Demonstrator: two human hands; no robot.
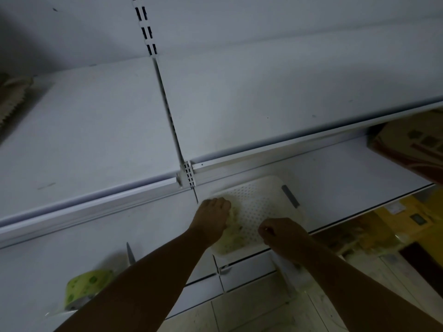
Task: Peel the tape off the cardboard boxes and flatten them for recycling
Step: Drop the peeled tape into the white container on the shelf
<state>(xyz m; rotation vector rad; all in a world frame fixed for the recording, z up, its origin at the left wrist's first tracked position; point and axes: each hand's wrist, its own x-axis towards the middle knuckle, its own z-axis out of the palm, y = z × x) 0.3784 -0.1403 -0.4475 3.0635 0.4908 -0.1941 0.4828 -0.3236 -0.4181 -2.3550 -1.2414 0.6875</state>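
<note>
Fingers of your left hand (211, 212) curl down over the wad of peeled tape (231, 238), a pale yellow-green clump lying in the near left part of the white perforated tray (261, 200) on the shelf (340, 168). Your right hand (280, 233) hovers at the tray's near right edge with its fingers drawn in toward the thumb. Whether they pinch a scrap of tape, I cannot tell. You seem to be at the discarding step, packing stripped tape into the tray. Next you would let go of the wad and reach far right to the cardboard box (407, 147) on the same shelf, which looks not yet flattened. Both forearms stretch forward from near, left arm angled right, wrists bent down.
</note>
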